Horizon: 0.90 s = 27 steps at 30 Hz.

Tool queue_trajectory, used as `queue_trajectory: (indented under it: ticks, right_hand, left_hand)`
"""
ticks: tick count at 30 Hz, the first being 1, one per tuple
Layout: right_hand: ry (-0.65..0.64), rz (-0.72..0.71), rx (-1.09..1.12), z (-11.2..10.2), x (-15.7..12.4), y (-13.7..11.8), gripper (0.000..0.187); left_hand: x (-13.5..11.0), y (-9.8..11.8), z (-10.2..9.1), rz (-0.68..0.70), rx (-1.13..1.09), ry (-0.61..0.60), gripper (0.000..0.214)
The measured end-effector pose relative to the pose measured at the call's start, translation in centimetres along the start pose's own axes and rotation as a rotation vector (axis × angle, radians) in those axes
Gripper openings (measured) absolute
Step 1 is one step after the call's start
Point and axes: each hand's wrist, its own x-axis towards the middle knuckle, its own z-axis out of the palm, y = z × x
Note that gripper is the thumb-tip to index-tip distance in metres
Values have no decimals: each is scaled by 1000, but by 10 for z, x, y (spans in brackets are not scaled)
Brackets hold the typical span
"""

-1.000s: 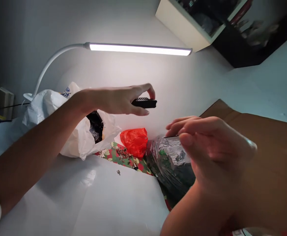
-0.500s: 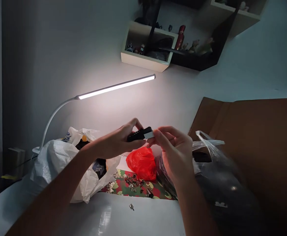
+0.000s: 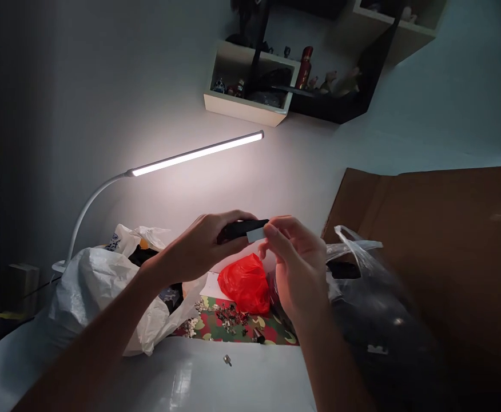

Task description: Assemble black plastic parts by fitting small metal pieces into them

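My left hand (image 3: 216, 237) is closed round a slim black object (image 3: 237, 230), thumb below and fingers above; its exact kind does not show. My right hand (image 3: 295, 260) pinches a small pale flat strip (image 3: 256, 234) between thumb and fingers. The strip lies against the right end of the black object. Both hands are raised above the table, in front of the wall. Below them sits a red plastic bag (image 3: 246, 284) on a camouflage-patterned mat (image 3: 271, 329). Small metal parts (image 3: 229, 316) are scattered on that mat.
A white plastic bag (image 3: 100, 274) stands at left, beside a lit desk lamp (image 3: 199, 153). At right are a clear bag with dark contents (image 3: 388, 320) and a large cardboard box (image 3: 439, 223). One small metal piece (image 3: 227, 360) lies on the white table (image 3: 156, 383). Shelves (image 3: 246, 106) hang above.
The black object has turned, so its slotted face no longer shows and a plain side does. My left fingers have flattened over its top. The view has shifted slightly.
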Motion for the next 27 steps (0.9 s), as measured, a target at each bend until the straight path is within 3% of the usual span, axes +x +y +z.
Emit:
queue_trajectory:
  ticks: [6,21,27]
  right_hand:
    - [66,100,134,12,-5,-2,18]
    - [122,-14,13,9,-6,-4,16]
    - [147,-29,-29,10,-9,-2,17]
  left_hand:
    - [-1,-2,4,21,37,86,39]
    - [0,-2,11,230,156,153,41]
    - [-1,-6,12,247,191,142,37]
